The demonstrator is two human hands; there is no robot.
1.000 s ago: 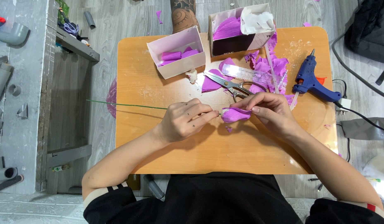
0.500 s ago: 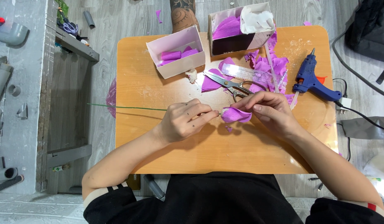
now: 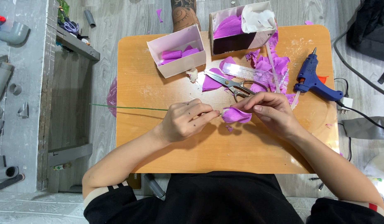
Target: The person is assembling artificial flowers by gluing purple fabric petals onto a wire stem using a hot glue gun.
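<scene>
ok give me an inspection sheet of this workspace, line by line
surface: small orange table, dusty white smears near the far edge.
job's things: thin green wire sticking out past the table's left edge; purple paper flower at its tip.
clutter: scissors, clear ruler, purple paper scraps, open white box with purple rolls, second box with purple paper, blue glue gun.
hands: left hand pinches the wire; right hand grips the flower.
cables: glue gun cord runs off to the right.
surroundings: grey pipe fittings on the left, black bag on the floor.
</scene>
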